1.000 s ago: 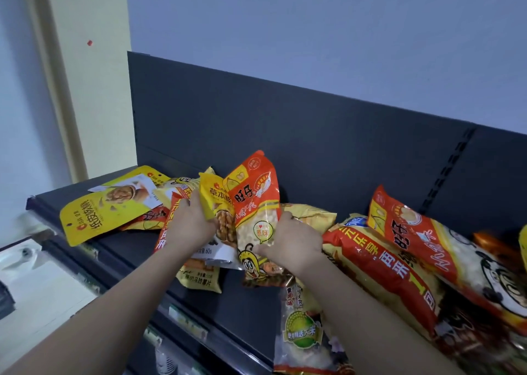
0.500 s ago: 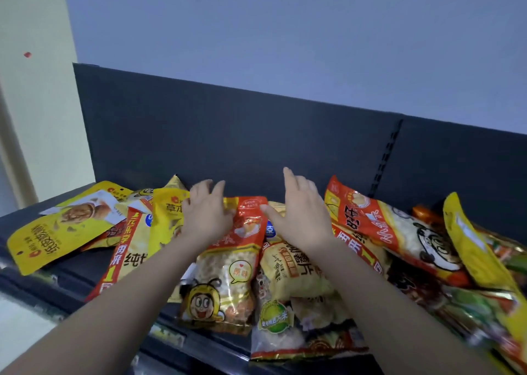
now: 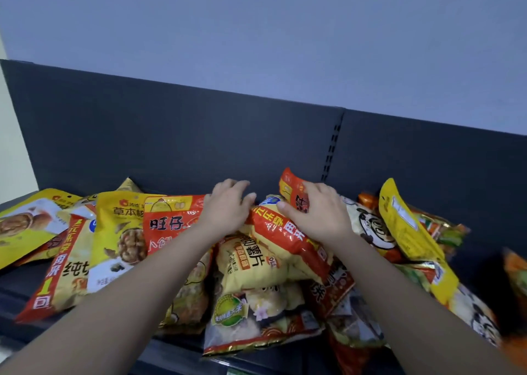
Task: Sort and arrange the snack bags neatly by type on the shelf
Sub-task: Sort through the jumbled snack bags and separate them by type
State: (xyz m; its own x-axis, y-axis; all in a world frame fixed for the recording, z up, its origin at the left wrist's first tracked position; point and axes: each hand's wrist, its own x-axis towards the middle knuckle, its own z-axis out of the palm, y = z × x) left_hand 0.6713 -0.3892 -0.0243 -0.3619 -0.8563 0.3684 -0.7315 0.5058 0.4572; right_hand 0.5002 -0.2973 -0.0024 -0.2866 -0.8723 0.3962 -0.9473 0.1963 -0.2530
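Head: red bag [image 3: 171, 223] overlaps walnut bag [image 3: 119, 232]; backboard [image 3: 171, 146] behind.

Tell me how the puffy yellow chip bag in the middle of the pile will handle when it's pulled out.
The yellow chip bag looks air-puffed, so it is probably light and squashy, with fragile contents. Its glossy film may be slippery. A red-and-yellow bag overlaps its top, so pulling it out would likely drag that bag along.
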